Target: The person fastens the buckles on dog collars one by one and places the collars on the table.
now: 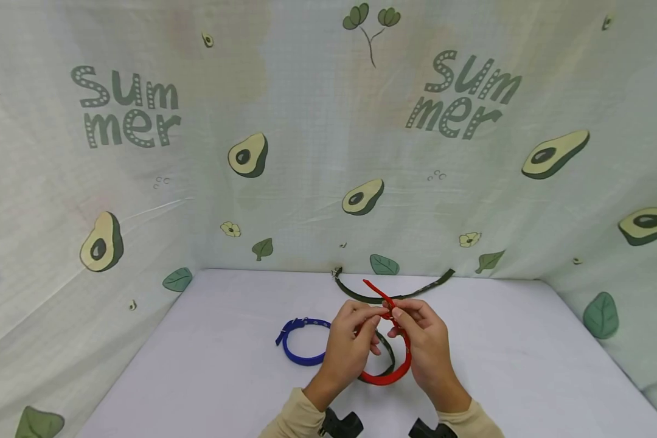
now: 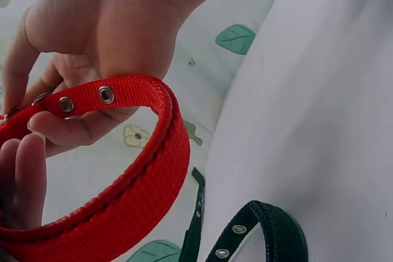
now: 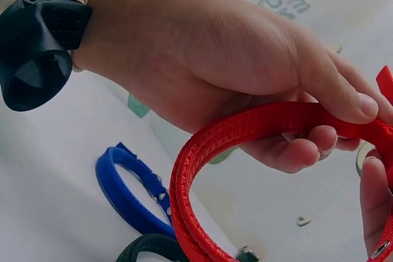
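Note:
A red collar (image 1: 383,379) with metal eyelets is bent into a loop between both hands, and its loose end points up and away. My left hand (image 1: 347,347) pinches it near the metal fittings. Thumb and fingertips of my right hand (image 1: 428,347) pinch the band close to the left fingertips, where the strap ends meet. In the left wrist view, eyelets show along the red band by the left fingers (image 2: 67,130). Behind the red loop, a dark green collar (image 1: 390,353) lies looped on the table, partly hidden.
Left of the hands lies a blue collar (image 1: 306,361), closed into a ring. A second dark green collar (image 1: 361,297) stretches in an open curve near the back of the white table (image 1: 213,365). A patterned cloth (image 1: 306,91) rises behind and at both sides.

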{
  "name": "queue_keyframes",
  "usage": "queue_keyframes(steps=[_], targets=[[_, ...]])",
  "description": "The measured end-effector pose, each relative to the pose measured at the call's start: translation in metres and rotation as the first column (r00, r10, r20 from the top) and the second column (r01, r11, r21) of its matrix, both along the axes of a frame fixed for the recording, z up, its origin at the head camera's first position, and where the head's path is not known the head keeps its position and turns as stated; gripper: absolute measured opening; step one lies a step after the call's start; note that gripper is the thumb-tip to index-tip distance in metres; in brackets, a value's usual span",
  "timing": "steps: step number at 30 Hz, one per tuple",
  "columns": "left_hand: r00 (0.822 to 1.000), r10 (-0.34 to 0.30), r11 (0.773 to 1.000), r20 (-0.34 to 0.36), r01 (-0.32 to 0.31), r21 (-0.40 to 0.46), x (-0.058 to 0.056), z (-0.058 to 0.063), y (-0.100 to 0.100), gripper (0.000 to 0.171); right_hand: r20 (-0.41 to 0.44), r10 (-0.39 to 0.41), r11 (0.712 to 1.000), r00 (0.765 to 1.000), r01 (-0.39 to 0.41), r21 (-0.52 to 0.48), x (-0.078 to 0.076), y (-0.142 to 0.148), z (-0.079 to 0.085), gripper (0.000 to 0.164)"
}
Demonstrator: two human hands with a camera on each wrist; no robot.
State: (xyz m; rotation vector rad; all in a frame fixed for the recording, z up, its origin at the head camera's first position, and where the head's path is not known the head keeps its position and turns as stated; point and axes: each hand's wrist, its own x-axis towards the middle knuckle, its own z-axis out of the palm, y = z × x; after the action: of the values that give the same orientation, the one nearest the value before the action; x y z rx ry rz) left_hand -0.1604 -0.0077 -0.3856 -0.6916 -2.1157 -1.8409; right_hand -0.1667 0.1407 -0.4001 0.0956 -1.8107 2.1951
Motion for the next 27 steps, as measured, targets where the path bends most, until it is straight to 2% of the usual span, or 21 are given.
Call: queue_keyframes(steps=[4,11,15,20,27], targets=[[1.000,0.003,1.000,-0.011,-0.003,0.016,0.004,0.006,-0.002,0.024,-0.004,0.001,1.000,1.000,-0.001,0.029,0.000,-0.001,0.001,0.026],[0.999,0.014,1.000,-0.042,-0.013,0.011,0.002,0.003,-0.001,0.024,-0.013,0.013,0.999,1.000,-0.012,0.045,0.000,0.000,0.001,0.028],[0.999,0.007,1.000,-0.053,-0.007,0.006,0.001,0.003,-0.002,0.022,-0.061,0.044,0.991,0.997,-0.036,0.126,-0.001,0.005,0.000,0.023],[0.999,0.013,1.000,-0.034,-0.013,-0.006,0.001,0.006,-0.004,0.022,-0.177,0.127,0.963,0.976,-0.079,0.259,-0.003,0.010,-0.002,0.025],[0.999,0.032,0.999,0.007,-0.031,-0.031,0.000,0.008,-0.007,0.021,-0.270,0.198,0.929,0.942,-0.093,0.358,-0.005,0.013,-0.003,0.032]])
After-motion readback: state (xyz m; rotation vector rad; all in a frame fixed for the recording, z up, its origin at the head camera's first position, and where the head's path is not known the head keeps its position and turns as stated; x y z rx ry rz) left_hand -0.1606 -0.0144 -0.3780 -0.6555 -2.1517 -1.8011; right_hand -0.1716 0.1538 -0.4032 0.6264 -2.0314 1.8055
